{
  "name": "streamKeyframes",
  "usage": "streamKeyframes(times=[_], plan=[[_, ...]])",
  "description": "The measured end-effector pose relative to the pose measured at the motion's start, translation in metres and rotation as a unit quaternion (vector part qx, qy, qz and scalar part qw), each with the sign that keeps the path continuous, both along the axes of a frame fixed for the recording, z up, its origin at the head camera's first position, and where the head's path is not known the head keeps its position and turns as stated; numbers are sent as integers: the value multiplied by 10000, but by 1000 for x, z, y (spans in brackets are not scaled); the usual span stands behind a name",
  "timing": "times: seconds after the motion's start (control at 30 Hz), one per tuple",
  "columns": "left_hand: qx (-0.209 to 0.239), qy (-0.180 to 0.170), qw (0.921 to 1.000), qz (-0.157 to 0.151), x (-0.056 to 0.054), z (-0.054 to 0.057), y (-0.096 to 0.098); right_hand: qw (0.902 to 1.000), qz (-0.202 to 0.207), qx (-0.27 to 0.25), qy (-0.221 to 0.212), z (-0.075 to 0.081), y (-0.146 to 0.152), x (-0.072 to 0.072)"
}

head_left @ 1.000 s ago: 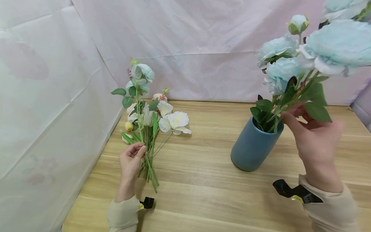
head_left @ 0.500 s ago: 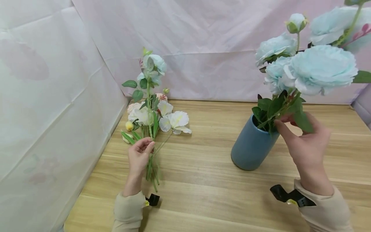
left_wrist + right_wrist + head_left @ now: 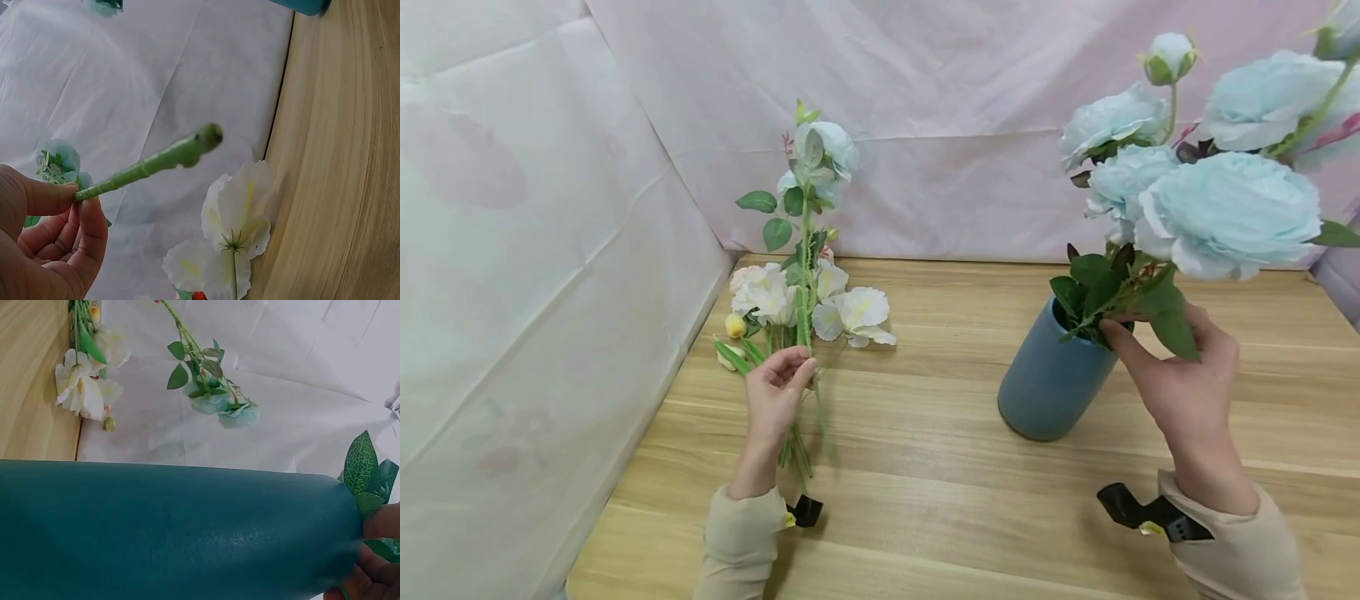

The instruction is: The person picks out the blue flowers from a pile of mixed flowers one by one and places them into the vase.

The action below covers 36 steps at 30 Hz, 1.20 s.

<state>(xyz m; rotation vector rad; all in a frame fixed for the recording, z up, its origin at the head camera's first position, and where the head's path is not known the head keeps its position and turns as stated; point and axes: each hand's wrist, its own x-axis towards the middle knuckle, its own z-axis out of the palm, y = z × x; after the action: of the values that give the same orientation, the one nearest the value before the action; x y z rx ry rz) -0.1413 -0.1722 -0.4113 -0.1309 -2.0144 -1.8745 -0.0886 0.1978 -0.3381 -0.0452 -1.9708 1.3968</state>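
My left hand [image 3: 775, 396] pinches the stem of a pale blue artificial flower [image 3: 831, 150], held upright above the other flowers. Its cut stem end [image 3: 203, 140] points toward the left wrist camera, with thumb and fingertips around the stem. At the right, my right hand [image 3: 1187, 387] is at the mouth of a blue vase [image 3: 1054, 387], thumb and fingers pinching a leafy stem there. Large pale blue flowers [image 3: 1232, 212] spread above this hand. In the right wrist view the vase [image 3: 187, 531] hides much of the hand, and green leaves [image 3: 361, 464] show beside the fingers.
On the wooden table [image 3: 917, 467] at left lie white flowers [image 3: 861, 308], a yellow bud [image 3: 735, 325] and several green stems. A pale cloth [image 3: 925, 183] hangs behind the table, another on the left side.
My left hand has moved right and slightly up, carrying the pale blue flower away from the pile. My right hand has shifted left and slightly down at the vase mouth; the large front bloom sits lower.
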Motion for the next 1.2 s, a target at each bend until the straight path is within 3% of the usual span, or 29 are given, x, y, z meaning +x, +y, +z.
streamKeyframes(times=[0.1,0.27,0.33,0.53,0.67,0.77,0.87,1.0,1.1,1.2], plan=[[-30,-3,10000,-35,0,0,2,9999,70,55,68,-1,1,1],[-23,-78,9999,-106,0,0,5,9985,-299,-93,-452,-2,-1,3],[-3,-97,9999,-136,0,0,5,9984,-335,2,-464,-3,-2,3],[123,-80,9996,-249,-1,-2,7,9986,-290,432,-5,-10,-3,1],[142,-78,9994,-302,-1,-3,8,9993,-350,82,112,-14,-5,1],[140,-74,9994,-315,0,-2,9,9982,-182,-324,462,-18,-7,2],[132,-69,9994,-316,-1,-2,10,9897,45,-928,1085,-23,-10,1],[127,-42,9993,-336,-2,-3,11,9696,137,-1632,1820,-33,-14,1],[131,10,9992,-370,-1,-4,13,9632,38,-1828,1972,-39,-17,3],[141,23,9990,-412,-1,-4,14,9644,-33,-1756,1978,-44,-21,7]])
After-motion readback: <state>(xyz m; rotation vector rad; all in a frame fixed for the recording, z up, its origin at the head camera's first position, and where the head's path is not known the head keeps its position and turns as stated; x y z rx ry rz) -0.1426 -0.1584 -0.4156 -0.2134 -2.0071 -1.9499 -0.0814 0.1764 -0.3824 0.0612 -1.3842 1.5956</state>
